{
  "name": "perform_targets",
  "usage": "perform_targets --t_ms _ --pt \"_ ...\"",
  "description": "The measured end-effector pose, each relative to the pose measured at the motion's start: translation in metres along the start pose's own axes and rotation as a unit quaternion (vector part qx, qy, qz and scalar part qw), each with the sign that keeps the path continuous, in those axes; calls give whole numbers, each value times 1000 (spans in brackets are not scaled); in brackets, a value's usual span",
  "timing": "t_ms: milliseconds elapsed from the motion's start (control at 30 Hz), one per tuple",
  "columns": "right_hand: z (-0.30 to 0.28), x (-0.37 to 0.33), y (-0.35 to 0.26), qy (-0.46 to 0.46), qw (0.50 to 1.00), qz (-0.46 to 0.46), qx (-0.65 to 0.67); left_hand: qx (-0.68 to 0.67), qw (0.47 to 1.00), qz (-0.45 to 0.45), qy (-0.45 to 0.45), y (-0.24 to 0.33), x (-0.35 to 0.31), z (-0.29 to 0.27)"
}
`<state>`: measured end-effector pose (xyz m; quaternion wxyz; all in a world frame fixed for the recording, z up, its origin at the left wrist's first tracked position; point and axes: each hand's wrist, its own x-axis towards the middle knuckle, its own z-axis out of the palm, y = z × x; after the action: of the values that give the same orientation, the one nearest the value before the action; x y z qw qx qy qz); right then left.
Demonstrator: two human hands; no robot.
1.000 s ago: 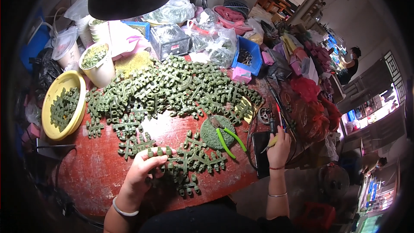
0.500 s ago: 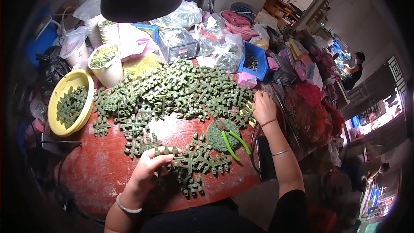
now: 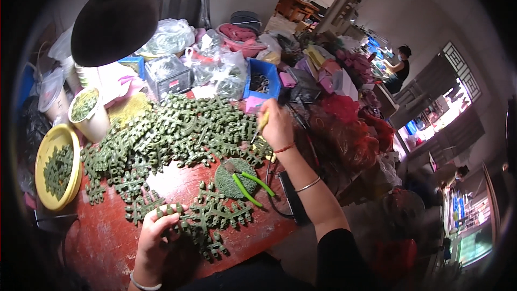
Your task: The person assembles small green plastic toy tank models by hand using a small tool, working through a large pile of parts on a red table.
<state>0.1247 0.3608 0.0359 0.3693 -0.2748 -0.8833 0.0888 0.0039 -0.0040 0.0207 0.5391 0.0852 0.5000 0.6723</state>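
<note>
The left hand [image 3: 153, 237] has its grip closed on a green plastic frame [image 3: 177, 210] at the near edge of the red surface [image 3: 107, 248]. The right hand [image 3: 277, 126], far right, pinches a small yellow piece [image 3: 264, 120] beside the heap of green frames [image 3: 172, 132].

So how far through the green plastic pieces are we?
Done: loose pieces fill the yellow bowl and a white tub. In hand: the left hand rests on a green frame near the cutters; the right hand reaches to the big pile. Left: that pile, most of the frames.
</note>
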Motion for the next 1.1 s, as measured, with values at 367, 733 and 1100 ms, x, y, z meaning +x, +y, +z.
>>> perform_targets --t_ms 367,733,1100 --pt "-33 -75 -145 -157 873 3 462 -50 996 56 45 8 -10 5" --pt "-6 -128 -150 -103 846 72 518 41 997 59 -4 9 -3 1" --pt "-5 -123 -150 -164 832 39 529 103 990 100 -3 2 3 -1"
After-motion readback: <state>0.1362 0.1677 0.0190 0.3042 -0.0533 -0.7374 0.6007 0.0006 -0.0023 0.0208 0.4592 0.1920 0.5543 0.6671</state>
